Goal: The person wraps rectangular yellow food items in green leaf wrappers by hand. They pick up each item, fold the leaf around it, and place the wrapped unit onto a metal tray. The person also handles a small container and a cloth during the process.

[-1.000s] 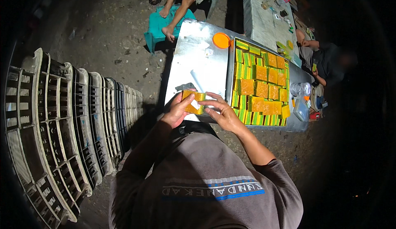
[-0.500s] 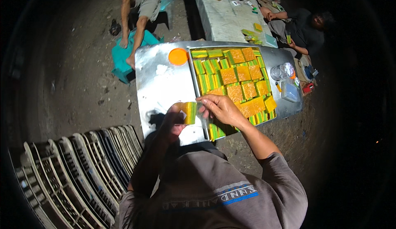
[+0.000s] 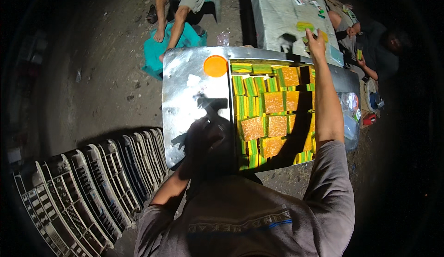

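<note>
My right hand (image 3: 317, 44) reaches out across the tray to the far table, its fingertips on a green and yellow slice of layered cake (image 3: 305, 26). Below that arm, a shallow tray (image 3: 230, 113) holds many square and upright slices of green and yellow cake (image 3: 274, 103), several with orange-brown tops facing up. My left hand (image 3: 206, 134) hovers over the bare metal left of the cakes; deep shadow hides its fingers. A yellow piece (image 3: 325, 36) lies near my right fingers.
A metal tabletop (image 3: 178, 79) carries an orange round lid (image 3: 215, 66) and clear containers (image 3: 350, 130). Stacked plastic crates (image 3: 88, 187) stand at lower left. One person sits with feet on a teal stool (image 3: 152, 53); another sits right of the long pale table (image 3: 273, 18).
My right hand has moved from beside the left hand far forward to the long table, with the cake slice. The left hand stays low and no longer has the slice. The view has shifted.
</note>
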A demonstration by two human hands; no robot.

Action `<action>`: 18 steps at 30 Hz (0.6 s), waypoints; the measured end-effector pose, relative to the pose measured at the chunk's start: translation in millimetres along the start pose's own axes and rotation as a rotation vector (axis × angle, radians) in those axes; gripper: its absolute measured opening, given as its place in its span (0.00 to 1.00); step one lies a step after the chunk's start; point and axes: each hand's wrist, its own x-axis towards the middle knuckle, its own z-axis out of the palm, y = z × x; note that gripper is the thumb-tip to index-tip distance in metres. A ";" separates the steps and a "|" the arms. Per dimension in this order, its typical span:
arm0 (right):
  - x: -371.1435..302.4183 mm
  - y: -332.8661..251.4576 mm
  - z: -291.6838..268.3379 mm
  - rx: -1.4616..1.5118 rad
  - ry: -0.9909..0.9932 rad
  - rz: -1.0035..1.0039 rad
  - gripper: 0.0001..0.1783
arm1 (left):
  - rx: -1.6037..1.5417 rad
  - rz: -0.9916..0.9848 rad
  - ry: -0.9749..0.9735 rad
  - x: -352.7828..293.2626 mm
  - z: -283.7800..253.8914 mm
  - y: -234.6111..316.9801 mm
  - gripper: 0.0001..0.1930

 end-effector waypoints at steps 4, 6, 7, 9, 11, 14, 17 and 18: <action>-61.9 -85.2 24.3 0.207 -0.273 -0.027 0.26 | 0.148 0.136 -0.056 -18.3 -3.7 -9.2 0.24; -109.2 -118.7 10.3 0.384 -0.420 -0.041 0.24 | -0.085 -0.045 -0.100 -28.2 9.0 -15.2 0.23; -135.4 -131.3 -0.7 0.425 -0.449 -0.051 0.23 | -0.206 -0.126 -0.126 -30.7 14.7 -18.9 0.22; -185.5 -149.2 -16.3 0.468 -0.479 0.020 0.21 | -0.205 -0.118 -0.120 -31.7 16.0 -26.2 0.21; -231.3 -155.1 -43.5 0.429 -0.444 0.041 0.20 | 0.028 0.083 -0.052 -19.9 20.0 -31.5 0.20; -292.7 -181.8 -52.1 0.496 -0.444 0.163 0.19 | 0.115 0.117 0.062 -43.7 47.1 -65.9 0.17; -344.9 -201.1 -59.0 0.479 -0.448 0.202 0.18 | 0.194 0.172 0.155 -44.4 41.1 -63.0 0.13; -362.1 -206.3 -60.3 0.496 -0.451 0.204 0.18 | 0.220 0.225 0.111 -41.9 34.9 -60.1 0.11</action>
